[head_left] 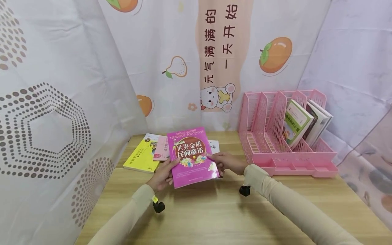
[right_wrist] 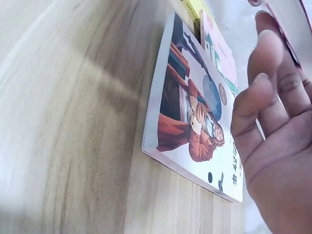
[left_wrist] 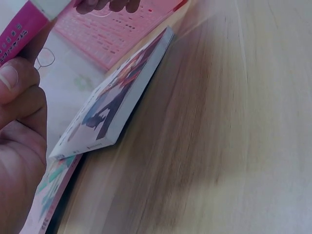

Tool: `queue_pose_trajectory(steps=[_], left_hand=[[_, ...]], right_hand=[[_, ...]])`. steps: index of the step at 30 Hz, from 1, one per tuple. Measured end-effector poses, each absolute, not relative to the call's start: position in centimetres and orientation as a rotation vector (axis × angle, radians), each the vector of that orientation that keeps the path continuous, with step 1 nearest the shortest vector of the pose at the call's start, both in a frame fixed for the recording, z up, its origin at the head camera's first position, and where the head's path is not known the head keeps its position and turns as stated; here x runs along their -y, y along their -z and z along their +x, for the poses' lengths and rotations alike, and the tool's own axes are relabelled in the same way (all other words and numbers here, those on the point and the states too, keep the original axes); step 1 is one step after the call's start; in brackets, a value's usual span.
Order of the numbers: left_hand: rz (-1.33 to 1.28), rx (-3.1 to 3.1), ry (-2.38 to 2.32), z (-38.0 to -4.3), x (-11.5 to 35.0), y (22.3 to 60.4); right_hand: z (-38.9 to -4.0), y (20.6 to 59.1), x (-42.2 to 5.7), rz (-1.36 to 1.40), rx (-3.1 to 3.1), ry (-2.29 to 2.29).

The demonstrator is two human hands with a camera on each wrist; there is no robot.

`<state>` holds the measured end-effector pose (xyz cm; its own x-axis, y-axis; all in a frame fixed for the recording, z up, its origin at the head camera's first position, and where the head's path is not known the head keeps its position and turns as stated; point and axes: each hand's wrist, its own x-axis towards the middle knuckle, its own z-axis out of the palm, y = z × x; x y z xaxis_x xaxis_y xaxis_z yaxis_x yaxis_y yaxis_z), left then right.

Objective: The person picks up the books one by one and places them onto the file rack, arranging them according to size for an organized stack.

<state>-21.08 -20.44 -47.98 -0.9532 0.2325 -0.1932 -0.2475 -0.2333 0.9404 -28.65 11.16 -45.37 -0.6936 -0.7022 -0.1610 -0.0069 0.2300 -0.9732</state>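
Both hands hold a magenta book (head_left: 191, 172) up above the table, its cover facing the head camera. My left hand (head_left: 162, 175) grips its left edge, thumb on the cover. On the opposite edge, my right hand (head_left: 228, 162) pinches the book with the thumb in front and fingers behind. Under it lies a white book (right_wrist: 195, 112) with an illustrated figure in red on its cover. That one overlaps a pink book (head_left: 161, 148), and a yellow book (head_left: 141, 154) lies at the left of the stack.
A pink file rack (head_left: 289, 158) stands at the back right of the wooden table (head_left: 211, 217). In its right slots lean a green-covered book (head_left: 296, 124) and a couple of other books (head_left: 320, 122). Printed curtains (head_left: 171, 34) hang behind and at the sides.
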Motion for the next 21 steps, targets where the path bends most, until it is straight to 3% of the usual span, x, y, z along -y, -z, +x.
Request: queue_pose_trajectory(steps=[12,21], left_hand=[[0.100,-1.647,-2.128,-21.5,19.3,47.9],[0.147,-2.005,-1.818,-22.9,19.5,47.9]], right_hand=[[-29.2,45.4,-12.5,-0.674,-1.605,1.440],[-29.5,45.4,-13.6,-0.699,-1.742,1.436]])
